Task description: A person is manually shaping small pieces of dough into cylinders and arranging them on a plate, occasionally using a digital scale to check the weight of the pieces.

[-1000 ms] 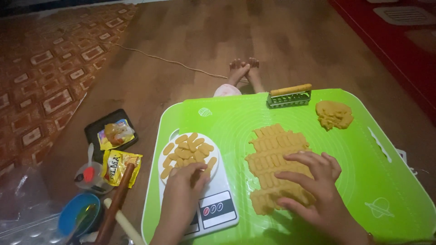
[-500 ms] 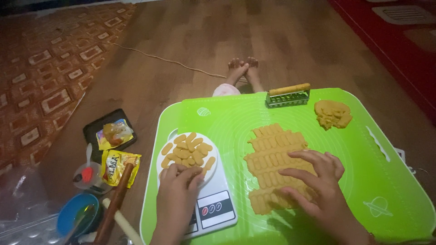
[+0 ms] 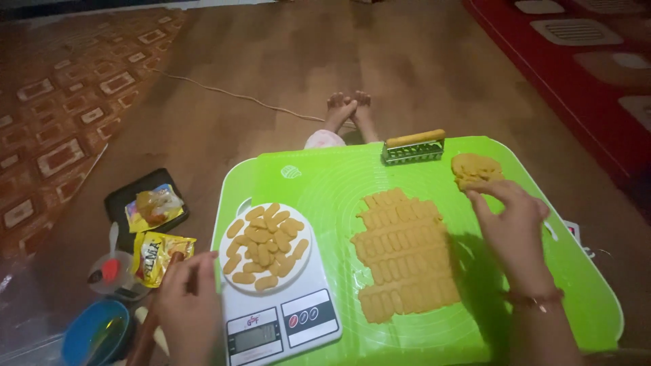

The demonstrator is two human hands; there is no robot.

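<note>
Green mat (image 3: 325, 183): your right hand (image 3: 512, 224) spreads open by the dough lump (image 3: 477, 169); your left hand (image 3: 186, 301) curls around the rolling pin (image 3: 152, 322).

A green mat (image 3: 325, 183) lies on the wooden floor (image 3: 285, 61). On its near left stands a white kitchen scale (image 3: 298, 325) with a plate of small oblong dough pieces (image 3: 266, 247). A scored dough sheet (image 3: 403, 254) lies mid-mat, and a metal cutter (image 3: 413, 147) sits at the far edge. Left of the mat are a black tray (image 3: 125, 203), a yellow packet (image 3: 154, 254), a clear cup (image 3: 108, 274) and a blue bowl (image 3: 85, 332). Small bare feet (image 3: 349, 108) and a thin cord (image 3: 230, 95) lie beyond the mat, with a patterned rug (image 3: 61, 115) far left.
</note>
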